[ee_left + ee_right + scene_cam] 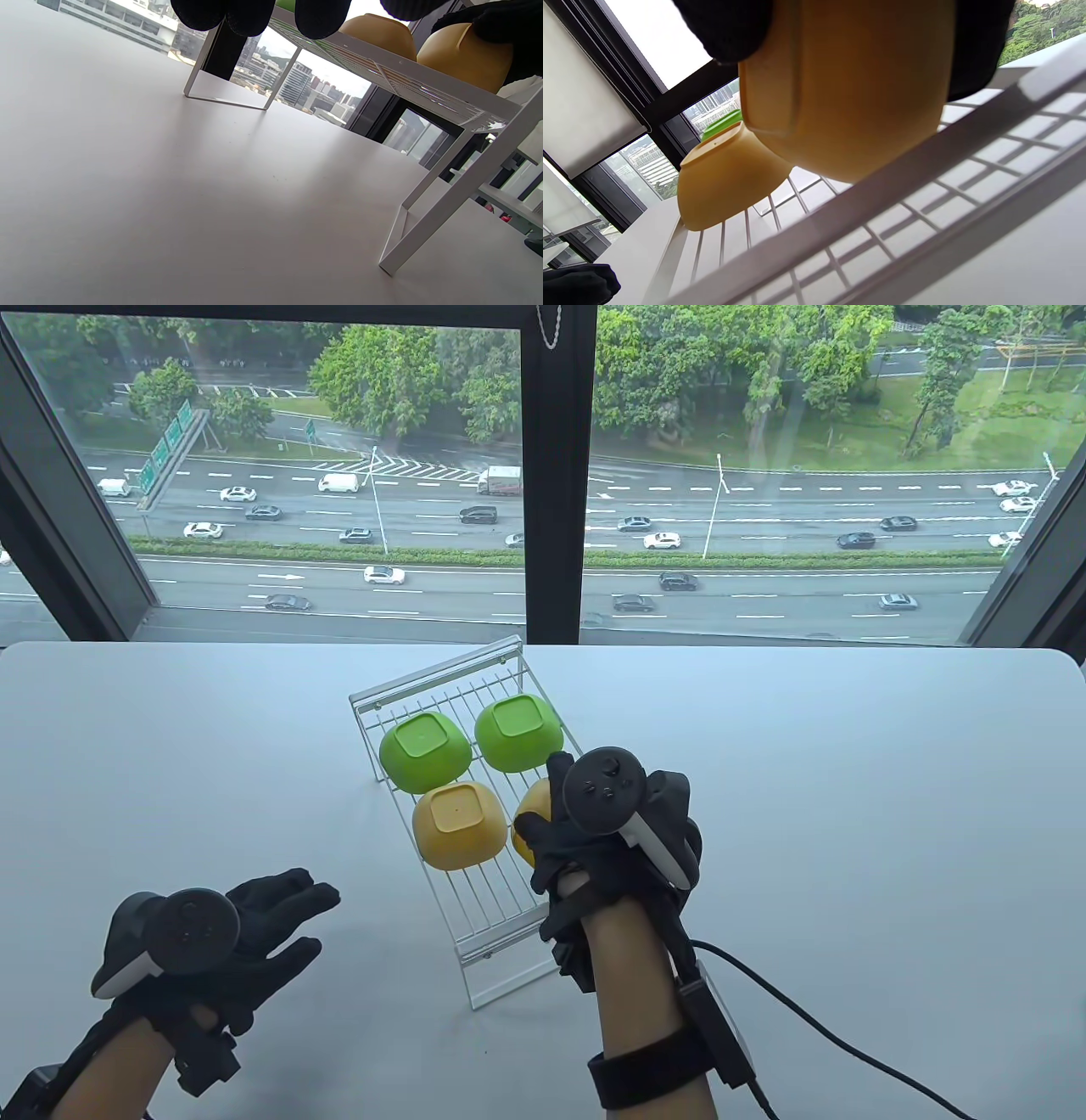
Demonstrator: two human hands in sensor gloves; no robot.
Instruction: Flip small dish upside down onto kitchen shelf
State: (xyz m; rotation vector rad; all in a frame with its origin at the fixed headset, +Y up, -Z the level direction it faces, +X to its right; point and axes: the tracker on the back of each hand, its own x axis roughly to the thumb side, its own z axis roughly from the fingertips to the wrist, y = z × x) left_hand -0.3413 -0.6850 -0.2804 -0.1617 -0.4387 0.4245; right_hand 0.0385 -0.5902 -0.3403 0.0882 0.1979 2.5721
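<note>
I counted four small dishes on the white wire kitchen shelf (475, 891), all bottom-up: two green and two yellow. The green pair sat on the far part of the rack, the left green dish (424, 751) just beside the right green dish (517, 732). Nearer to me, the left yellow dish (459, 824) stood free on the wires, close to the green ones.

The second yellow dish (533, 823) was to its right, mostly hidden in the table view under my right hand (615, 836). In the right wrist view that dish (852, 84) filled the frame, upside down, its rim down at the shelf's wires, with gloved fingers (729, 29) clasped over both of its sides, so the right hand was grasping it. Whether the rim fully rested on the wires I could not tell.

My left hand (216, 937) hovered over the white table (848, 780) to the left of the shelf, fingers spread and holding nothing. One shelf, one table, two hands.
</note>
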